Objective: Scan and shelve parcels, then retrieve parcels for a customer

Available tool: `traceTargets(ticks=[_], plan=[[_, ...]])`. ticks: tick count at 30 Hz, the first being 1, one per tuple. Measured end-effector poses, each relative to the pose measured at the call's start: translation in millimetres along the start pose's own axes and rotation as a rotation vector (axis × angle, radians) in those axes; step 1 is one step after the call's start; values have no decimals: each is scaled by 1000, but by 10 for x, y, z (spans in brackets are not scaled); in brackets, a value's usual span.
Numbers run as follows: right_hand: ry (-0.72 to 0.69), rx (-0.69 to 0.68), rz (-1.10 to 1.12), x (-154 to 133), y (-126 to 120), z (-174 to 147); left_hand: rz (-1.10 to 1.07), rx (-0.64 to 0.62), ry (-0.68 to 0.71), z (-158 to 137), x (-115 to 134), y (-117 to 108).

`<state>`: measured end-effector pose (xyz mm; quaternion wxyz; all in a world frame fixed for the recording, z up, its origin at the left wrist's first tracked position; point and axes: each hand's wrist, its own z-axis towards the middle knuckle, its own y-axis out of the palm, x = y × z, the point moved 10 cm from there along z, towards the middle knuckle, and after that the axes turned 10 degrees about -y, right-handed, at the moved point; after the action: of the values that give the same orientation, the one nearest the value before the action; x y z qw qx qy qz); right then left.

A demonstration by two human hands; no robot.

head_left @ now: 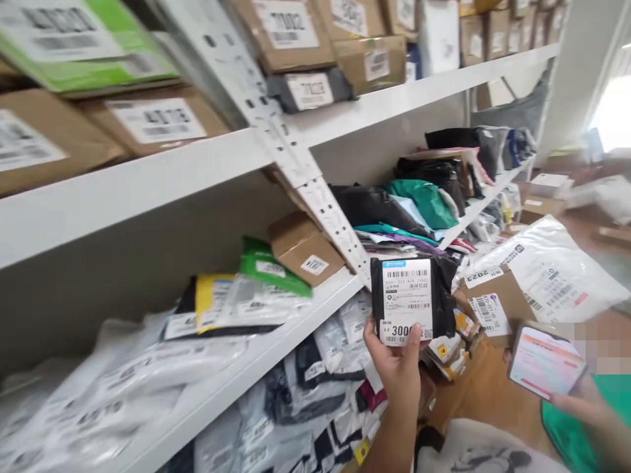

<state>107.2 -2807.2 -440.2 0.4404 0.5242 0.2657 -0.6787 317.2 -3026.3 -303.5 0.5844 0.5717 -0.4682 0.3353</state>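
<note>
My left hand (394, 358) is closed on a small black plastic parcel (446, 295), gripping its lower edge with the thumb across the front. The parcel is held upright in front of the shelf, its white shipping label (407, 299) facing me. "300" and a barcode show on the label; the thumb covers part of the number. My right hand is out of view. At the right, another person in green clothing (608, 427) holds a phone (547, 361) with a lit screen. Behind the parcel are a cardboard box (515, 295) and a white plastic mailer (566, 263).
White metal shelves (325, 197) with a perforated upright run along the left and centre. Labelled cardboard boxes (148, 121) fill the upper shelf. Plastic mailers (142, 361) lie on the middle shelf, and more mailers (315, 368) are piled below. A grey printed garment (473, 453) shows at the bottom.
</note>
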Motion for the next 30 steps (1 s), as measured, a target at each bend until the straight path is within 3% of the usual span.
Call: traceTargets(ticks=[5, 14, 17, 21, 26, 30], plan=[[16, 207, 206, -48, -124, -161, 62, -171, -73, 62, -181, 420], [-40, 454, 270, -119, -56, -433, 74, -434, -204, 199, -524, 1005], [-9, 502, 271, -105, -50, -505, 49, -524, -341, 210, -704, 1223], [-15, 587, 305, -38, -99, -584, 54, -660, -622, 135, -1098, 1556], [-4, 683, 294, 75, -390, -683, 63, -702, -874, 3, -1573, 1948], [-50, 736, 270, 113, -897, -666, 40, -733, -1021, -140, -1866, 2451]])
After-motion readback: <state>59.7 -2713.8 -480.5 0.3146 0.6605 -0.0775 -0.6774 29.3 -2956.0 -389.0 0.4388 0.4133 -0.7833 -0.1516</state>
